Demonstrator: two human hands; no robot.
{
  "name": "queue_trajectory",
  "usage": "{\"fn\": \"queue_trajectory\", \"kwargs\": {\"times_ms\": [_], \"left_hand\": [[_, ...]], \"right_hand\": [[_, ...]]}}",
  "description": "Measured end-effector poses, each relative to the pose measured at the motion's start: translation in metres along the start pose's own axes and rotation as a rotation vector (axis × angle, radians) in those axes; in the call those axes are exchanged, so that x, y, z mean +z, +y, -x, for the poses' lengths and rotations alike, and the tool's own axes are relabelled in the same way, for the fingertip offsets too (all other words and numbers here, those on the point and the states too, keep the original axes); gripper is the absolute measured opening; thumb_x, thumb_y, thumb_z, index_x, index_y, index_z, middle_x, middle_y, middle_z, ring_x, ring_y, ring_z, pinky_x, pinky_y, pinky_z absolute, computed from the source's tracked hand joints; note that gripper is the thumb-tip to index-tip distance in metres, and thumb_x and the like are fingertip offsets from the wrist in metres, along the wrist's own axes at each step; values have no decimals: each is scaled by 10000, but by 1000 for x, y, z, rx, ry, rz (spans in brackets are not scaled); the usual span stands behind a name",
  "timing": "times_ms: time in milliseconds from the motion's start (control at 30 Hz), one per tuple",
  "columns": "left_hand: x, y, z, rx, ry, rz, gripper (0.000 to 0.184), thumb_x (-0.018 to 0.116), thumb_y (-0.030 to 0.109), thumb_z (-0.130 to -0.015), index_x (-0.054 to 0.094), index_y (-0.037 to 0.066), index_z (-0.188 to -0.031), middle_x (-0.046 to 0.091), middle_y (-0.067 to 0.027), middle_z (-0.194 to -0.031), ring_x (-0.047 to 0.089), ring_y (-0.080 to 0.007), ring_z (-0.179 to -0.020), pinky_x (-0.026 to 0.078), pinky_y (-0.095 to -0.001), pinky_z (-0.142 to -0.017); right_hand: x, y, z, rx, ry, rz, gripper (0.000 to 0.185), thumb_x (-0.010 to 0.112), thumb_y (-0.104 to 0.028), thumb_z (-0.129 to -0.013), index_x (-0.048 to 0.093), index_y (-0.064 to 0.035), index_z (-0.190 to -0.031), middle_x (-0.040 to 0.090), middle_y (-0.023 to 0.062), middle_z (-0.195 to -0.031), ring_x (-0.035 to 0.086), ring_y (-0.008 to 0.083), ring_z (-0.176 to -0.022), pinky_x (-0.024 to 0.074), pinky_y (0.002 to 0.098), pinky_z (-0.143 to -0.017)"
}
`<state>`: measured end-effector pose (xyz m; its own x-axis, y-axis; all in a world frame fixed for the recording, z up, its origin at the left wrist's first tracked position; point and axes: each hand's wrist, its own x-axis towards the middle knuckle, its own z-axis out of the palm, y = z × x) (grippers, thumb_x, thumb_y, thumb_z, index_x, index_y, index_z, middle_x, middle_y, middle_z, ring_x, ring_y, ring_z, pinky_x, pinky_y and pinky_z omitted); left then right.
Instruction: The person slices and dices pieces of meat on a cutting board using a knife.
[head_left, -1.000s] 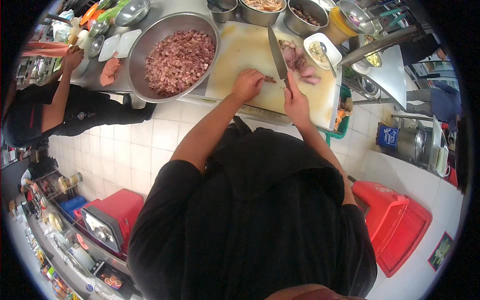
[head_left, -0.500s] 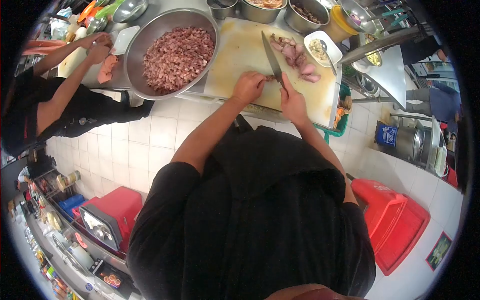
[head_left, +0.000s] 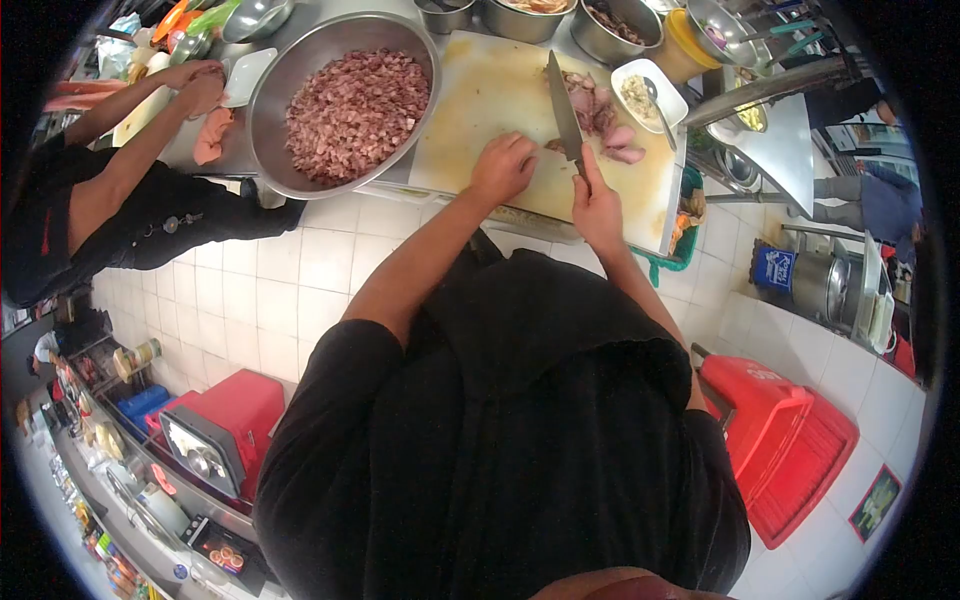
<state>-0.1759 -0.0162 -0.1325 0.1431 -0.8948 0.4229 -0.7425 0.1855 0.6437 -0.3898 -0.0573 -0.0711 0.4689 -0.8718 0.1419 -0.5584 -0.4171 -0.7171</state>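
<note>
My right hand [head_left: 598, 207] grips a large kitchen knife [head_left: 565, 108], its blade pointing away from me over the white cutting board [head_left: 480, 95]. My left hand [head_left: 505, 166] rests on the board left of the knife, fingers curled; whatever may be under them is hidden. A small dark piece of meat [head_left: 554, 146] lies between those fingertips and the blade. Right of the blade sit sliced meat [head_left: 592, 103] and paler pinkish pieces [head_left: 622, 145]. Beside them stands a white dish [head_left: 674, 98] of chopped pale food with a spoon [head_left: 655, 98].
A big steel bowl [head_left: 262, 130] of diced meat stands left of the board. Steel pots [head_left: 612, 50] and a yellow container [head_left: 688, 58] line the back. A green basket [head_left: 688, 235] hangs at the right edge. Another person's hands [head_left: 203, 87] work at the far left.
The knife and my right hand have shifted to the right, away from my left hand. My left fingers have curled in and drawn back slightly from the small meat piece.
</note>
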Motion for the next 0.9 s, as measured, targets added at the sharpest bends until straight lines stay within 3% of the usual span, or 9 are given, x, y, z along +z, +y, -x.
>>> {"fn": "queue_trajectory", "kwargs": {"times_ms": [200,433,533,633,700,900], "left_hand": [[11,3,-24,67,-21,65,212,767,107,-849,688,92,-1045,669,-128,-1097,653,-386,-1038,544,-488,-894],[34,-6,-35,92,-22,38,123,756,105,-852,699,91,-961,665,-134,-946,667,-381,-936,553,-498,-836],[29,-7,-22,77,-9,42,96,751,100,-855,691,87,-929,658,-132,-911,663,-381,-902,546,-506,-811],[20,-5,-9,63,-4,36,75,740,84,-848,681,85,-894,653,-129,-896,658,-374,-889,536,-500,-801],[18,0,-7,94,77,20,62,729,58,-827,678,87,-844,645,-120,-858,653,-359,-863,532,-485,-788],[15,4,-8,63,15,-15,55,726,73,-836,680,88,-861,646,-110,-876,656,-347,-892,527,-477,-824]], "right_hand": [[-1,8,-1,-18,11,81,623,626,-178,-1021,445,-271,-1611,707,289,-883,687,501,-789,536,571,-688],[-3,9,-4,2,-75,165,596,609,-228,-1026,458,-267,-1601,702,261,-830,683,481,-758,536,574,-704],[-10,-2,1,68,-167,145,602,626,-177,-1031,470,-287,-1602,727,275,-980,714,462,-858,560,508,-750],[-6,-2,6,12,-117,105,600,636,-162,-1026,481,-269,-1596,726,275,-980,711,467,-856,561,502,-755],[-8,-7,5,21,-100,63,598,637,-151,-1024,488,-260,-1593,727,278,-993,711,471,-867,562,503,-764],[-7,-13,0,-124,-37,97,610,614,-196,-1028,447,-262,-1612,716,273,-895,693,480,-798,547,570,-730]]}}
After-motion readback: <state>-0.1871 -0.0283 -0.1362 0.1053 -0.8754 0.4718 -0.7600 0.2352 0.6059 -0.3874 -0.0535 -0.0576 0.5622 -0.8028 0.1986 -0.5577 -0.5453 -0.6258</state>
